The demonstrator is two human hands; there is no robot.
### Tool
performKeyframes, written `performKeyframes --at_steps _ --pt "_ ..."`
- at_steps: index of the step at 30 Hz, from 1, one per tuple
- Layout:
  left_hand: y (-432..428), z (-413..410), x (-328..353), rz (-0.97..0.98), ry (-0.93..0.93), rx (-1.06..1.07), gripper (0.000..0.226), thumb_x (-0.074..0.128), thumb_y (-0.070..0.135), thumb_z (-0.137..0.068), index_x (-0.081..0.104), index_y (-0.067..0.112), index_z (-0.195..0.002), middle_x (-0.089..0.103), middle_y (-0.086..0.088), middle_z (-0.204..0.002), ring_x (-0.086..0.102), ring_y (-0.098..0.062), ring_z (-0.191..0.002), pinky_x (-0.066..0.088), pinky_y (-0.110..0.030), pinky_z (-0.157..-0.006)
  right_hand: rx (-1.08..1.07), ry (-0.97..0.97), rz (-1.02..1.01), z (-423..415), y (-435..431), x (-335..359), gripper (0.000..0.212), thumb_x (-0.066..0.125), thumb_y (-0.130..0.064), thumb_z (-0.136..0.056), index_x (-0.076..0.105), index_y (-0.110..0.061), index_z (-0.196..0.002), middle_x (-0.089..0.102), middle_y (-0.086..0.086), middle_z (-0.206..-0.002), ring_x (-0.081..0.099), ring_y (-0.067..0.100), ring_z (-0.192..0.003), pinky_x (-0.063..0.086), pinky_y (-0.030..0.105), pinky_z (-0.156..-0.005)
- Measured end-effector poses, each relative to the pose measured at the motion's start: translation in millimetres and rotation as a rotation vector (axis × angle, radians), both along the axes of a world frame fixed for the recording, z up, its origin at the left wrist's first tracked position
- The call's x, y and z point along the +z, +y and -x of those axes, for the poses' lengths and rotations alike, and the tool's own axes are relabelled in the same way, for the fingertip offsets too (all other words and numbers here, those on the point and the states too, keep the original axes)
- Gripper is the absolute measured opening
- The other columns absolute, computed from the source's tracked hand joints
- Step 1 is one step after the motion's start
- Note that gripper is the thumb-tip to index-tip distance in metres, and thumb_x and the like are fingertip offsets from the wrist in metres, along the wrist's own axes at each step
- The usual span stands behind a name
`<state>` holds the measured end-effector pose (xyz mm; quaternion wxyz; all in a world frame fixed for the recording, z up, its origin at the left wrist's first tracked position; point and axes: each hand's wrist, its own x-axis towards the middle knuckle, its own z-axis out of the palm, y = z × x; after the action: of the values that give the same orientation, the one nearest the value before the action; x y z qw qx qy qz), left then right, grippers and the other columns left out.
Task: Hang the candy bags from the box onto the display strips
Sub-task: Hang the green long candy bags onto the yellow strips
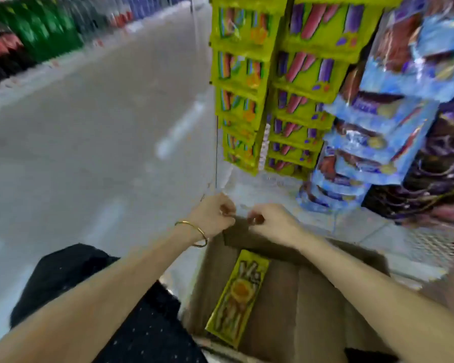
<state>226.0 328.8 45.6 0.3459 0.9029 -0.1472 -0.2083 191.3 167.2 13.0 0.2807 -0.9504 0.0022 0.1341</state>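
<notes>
An open cardboard box (312,297) sits below me with one yellow-green candy bag (237,297) lying in it. Above it hang two columns of matching yellow-green bags (243,82) on display strips. An empty clear strip (227,176) dangles beside them, next to a thin dark wire. My left hand (212,216), wearing a gold bangle, pinches the strip's lower end with curled fingers. My right hand (270,221) is a few centimetres to its right and pinches the same clear piece. The image is blurred, so the exact grip is hard to make out.
Blue and purple candy bags (378,127) hang in stacks at right, over a white wire mesh (435,242). The grey aisle floor (89,127) stretches left toward shelves of bottles (37,35). My dark dotted clothing (147,334) is at lower left.
</notes>
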Motion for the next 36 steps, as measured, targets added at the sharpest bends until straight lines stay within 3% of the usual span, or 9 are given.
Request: performKeyframes --at_steps 7,9,13,18,24,27,30,32,36 --pt "23 -4 -69 -0.298 0.11 -0.239 0.028 0.058 0.014 -0.085 0.06 0.012 -0.113 0.058 -0.008 -0.114 0.053 -0.024 -0.11 0.038 -0.024 -0.089 -0.287 0.442 -0.097 23 -2 -190 0.045 0.071 -0.017 -0.078 0.056 -0.003 -0.119 0.06 0.017 -0.118 0.057 0.028 -0.109 0.045 0.027 -0.081" --pt "28 -11 -75 -0.304 0.117 -0.221 0.027 0.057 0.015 -0.086 0.06 0.015 -0.113 0.054 -0.005 -0.117 0.054 -0.023 -0.107 0.04 -0.025 -0.091 -0.471 0.481 -0.178 21 -4 -222 0.049 0.068 -0.007 -0.081 0.047 0.001 -0.125 0.057 0.018 -0.121 0.055 0.028 -0.109 0.046 0.023 -0.078" --pt "35 -19 -85 -0.296 0.15 -0.171 0.024 0.054 0.018 -0.089 0.057 0.019 -0.112 0.056 0.0 -0.115 0.053 -0.015 -0.095 0.034 -0.018 -0.074 -0.709 0.537 -0.156 4 -5 -262 0.053 0.05 0.001 -0.089 0.029 0.004 -0.138 0.037 0.022 -0.143 0.038 0.033 -0.131 0.03 0.032 -0.107" --pt "33 -23 -91 -0.291 0.168 -0.161 0.024 0.052 0.02 -0.091 0.057 0.018 -0.114 0.057 0.0 -0.114 0.055 -0.014 -0.093 0.042 -0.022 -0.079 -1.032 0.463 -0.336 -5 4 -280 0.038 0.047 -0.001 -0.091 0.046 0.003 -0.129 0.048 0.021 -0.135 0.046 0.033 -0.123 0.038 0.038 -0.104" --pt "14 -30 -82 -0.295 0.075 -0.154 0.043 0.059 0.021 -0.086 0.049 0.014 -0.127 0.049 -0.008 -0.125 0.052 -0.023 -0.108 0.037 -0.024 -0.086 -0.623 0.614 -1.014 7 -2 -177 0.004 0.055 -0.008 -0.091 0.055 -0.012 -0.09 0.067 0.008 -0.081 0.066 0.019 -0.071 0.053 0.035 -0.073" --pt "0 -23 -70 -0.277 0.096 -0.222 0.051 0.065 0.025 -0.082 0.048 0.012 -0.129 0.051 -0.008 -0.127 0.05 -0.024 -0.116 0.04 -0.028 -0.093 -0.46 0.491 -1.005 16 -11 -116 0.008 0.057 -0.009 -0.09 0.055 -0.015 -0.085 0.067 0.002 -0.071 0.065 0.013 -0.06 0.051 0.024 -0.055" --pt "-9 -14 -41 -0.199 0.047 -0.278 0.028 0.064 0.021 -0.084 0.062 0.008 -0.109 0.057 0.002 -0.098 0.053 -0.017 -0.096 0.041 -0.021 -0.075 -0.374 0.342 -0.952 24 -18 -58 0.005 0.057 -0.008 -0.09 0.056 -0.013 -0.088 0.064 -0.002 -0.066 0.06 0.007 -0.052 0.045 0.017 -0.045" --pt "-11 -10 -13 -0.096 -0.032 -0.236 0.014 0.063 0.019 -0.085 0.065 0.008 -0.094 0.048 0.007 -0.075 0.047 -0.015 -0.079 0.033 -0.017 -0.056 -0.336 0.208 -0.905 28 -25 -20 0.01 0.057 -0.01 -0.09 0.057 -0.015 -0.082 0.062 -0.001 -0.067 0.06 0.01 -0.057 0.047 0.022 -0.05" --pt "-16 -9 74 0.177 -0.112 -0.12 0.005 0.062 0.009 -0.086 0.062 0.008 -0.091 0.044 0.007 -0.067 0.045 -0.012 -0.064 0.035 -0.015 -0.054 -0.275 -0.199 -0.74 30 -32 76 0.015 0.063 -0.01 -0.087 0.058 -0.019 -0.076 0.056 -0.002 -0.07 0.055 0.0 -0.063 0.045 0.02 -0.063"
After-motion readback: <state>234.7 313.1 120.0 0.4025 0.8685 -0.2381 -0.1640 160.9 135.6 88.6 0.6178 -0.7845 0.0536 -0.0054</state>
